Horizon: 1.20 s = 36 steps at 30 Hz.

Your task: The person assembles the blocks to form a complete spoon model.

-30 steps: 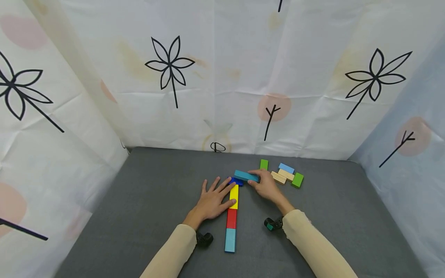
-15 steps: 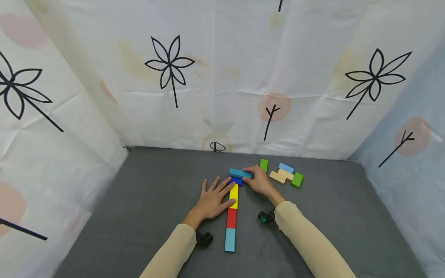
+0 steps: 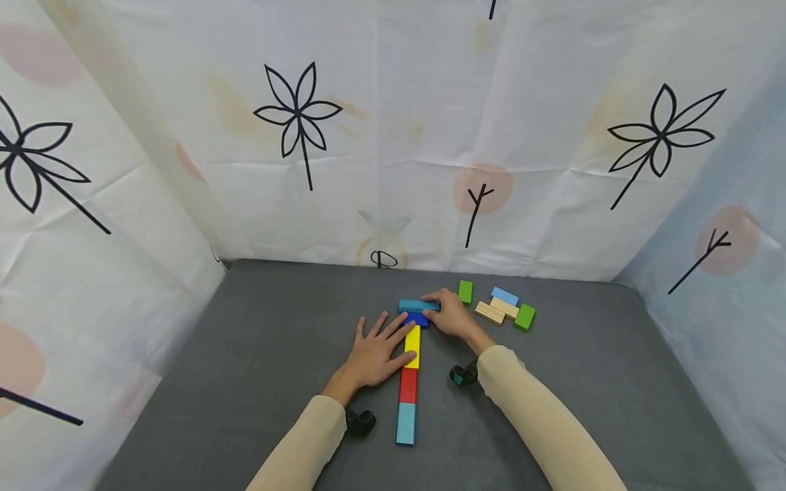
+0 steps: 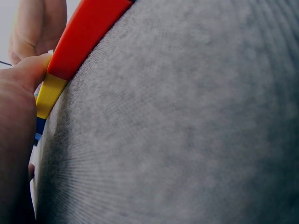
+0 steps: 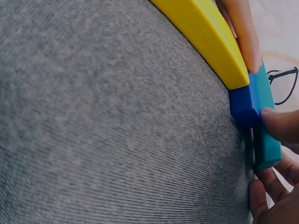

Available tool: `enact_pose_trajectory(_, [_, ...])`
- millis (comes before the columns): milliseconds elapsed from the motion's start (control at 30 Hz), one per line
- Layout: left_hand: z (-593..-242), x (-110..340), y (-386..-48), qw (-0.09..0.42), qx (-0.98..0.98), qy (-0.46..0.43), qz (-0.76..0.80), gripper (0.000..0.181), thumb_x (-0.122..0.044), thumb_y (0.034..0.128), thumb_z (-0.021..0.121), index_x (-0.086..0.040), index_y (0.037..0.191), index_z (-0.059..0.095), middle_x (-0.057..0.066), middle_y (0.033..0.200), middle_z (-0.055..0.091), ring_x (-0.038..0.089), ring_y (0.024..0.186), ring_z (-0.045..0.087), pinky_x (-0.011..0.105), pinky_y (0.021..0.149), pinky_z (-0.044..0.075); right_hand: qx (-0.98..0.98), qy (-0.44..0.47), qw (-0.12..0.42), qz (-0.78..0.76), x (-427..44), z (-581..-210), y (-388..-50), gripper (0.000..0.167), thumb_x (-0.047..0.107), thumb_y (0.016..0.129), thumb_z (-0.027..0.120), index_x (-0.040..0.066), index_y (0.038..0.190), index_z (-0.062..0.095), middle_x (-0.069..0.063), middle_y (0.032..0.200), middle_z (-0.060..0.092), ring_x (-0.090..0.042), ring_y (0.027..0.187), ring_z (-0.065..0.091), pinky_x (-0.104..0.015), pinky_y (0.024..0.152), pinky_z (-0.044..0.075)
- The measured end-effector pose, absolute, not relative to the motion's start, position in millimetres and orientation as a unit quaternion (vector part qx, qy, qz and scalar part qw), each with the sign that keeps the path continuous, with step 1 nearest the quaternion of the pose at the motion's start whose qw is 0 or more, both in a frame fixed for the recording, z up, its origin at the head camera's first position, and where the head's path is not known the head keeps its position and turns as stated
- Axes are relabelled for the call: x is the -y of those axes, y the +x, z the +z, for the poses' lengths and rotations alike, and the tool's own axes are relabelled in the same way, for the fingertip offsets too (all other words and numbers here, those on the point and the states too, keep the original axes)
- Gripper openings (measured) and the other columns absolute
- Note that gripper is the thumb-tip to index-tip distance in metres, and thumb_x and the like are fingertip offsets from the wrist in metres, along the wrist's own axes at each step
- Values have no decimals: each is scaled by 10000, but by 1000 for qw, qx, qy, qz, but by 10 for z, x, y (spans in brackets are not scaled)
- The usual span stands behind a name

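In the head view a teal block (image 3: 410, 306) lies crosswise against the far side of a dark blue block (image 3: 417, 319). My right hand (image 3: 453, 315) pinches the teal block near its right end. My left hand (image 3: 373, 356) lies flat with spread fingers, its fingertips on the dark blue and yellow blocks. Toward me run the yellow block (image 3: 413, 344), a red block (image 3: 408, 385) and a light blue block (image 3: 406, 423), end to end. The right wrist view shows the thumb on the teal block (image 5: 268, 149), which touches the dark blue block (image 5: 245, 105).
Right of my right hand lie a green block (image 3: 465, 292), a blue block (image 3: 505, 296), two wooden blocks (image 3: 489, 313) and another green block (image 3: 525, 318). The grey table (image 3: 258, 320) ends at a patterned cloth (image 3: 368, 136).
My right hand has moved left with the teal block, turning it from slanted to nearly level and bringing it against the dark blue block. My left hand has stayed in place.
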<state>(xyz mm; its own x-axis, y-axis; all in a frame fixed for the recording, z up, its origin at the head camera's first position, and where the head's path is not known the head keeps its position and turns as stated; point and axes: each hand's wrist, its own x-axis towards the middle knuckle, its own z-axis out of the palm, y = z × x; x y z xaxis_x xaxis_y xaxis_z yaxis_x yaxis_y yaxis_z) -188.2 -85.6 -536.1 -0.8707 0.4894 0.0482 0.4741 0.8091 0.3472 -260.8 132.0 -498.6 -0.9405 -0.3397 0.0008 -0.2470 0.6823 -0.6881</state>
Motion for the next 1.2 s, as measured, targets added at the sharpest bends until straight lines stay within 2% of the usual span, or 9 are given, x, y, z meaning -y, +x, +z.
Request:
enact_pose_trajectory(233, [-5342,857,-1881,17,-950,256,176,684,-624,1028,387,-281,1615,311,-43,1679,224,356,1539,159,734,1133,10,-913,-177,70,-361,-1311,-5000,-2636,328,74,998,630,-24,1309,660,-228,1268,592,-377,1122,522,-542,982,442])
enact_pose_trajectory(467, [-5342,849,-1887,34,-954,249,164,695,-652,1026,340,-319,1628,242,-97,1690,144,316,1554,101,712,1145,-28,-911,-170,75,-367,-1311,-5017,-2627,329,77,1018,593,8,1333,656,-213,1304,574,-380,1191,483,-560,1035,396])
enact_pose_trajectory(800, [-5352,851,-1887,27,-953,249,171,694,-650,1023,351,-312,1623,267,-91,1687,163,312,1553,113,710,1146,-31,-903,-173,60,-388,-1295,-5010,-2591,316,18,1014,570,-26,1315,658,-230,1270,584,-401,1181,490,-582,1028,390])
enact_pose_trajectory(1033, [-5358,855,-1890,31,-952,249,173,697,-654,1024,343,-313,1626,258,-94,1688,153,308,1554,106,704,1149,-36,-859,-130,107,-483,-1374,-5061,-2619,370,-23,1032,470,5,1362,634,-213,1372,554,-387,1308,467,-576,1120,337])
enact_pose_trajectory(1200, [-5351,854,-1887,29,-952,249,174,697,-655,1022,343,-311,1624,266,-90,1688,158,313,1553,111,705,1149,-33,-847,-108,116,-507,-1408,-5051,-2615,363,-23,1038,478,33,1352,651,-204,1401,549,-381,1331,473,-568,1134,332])
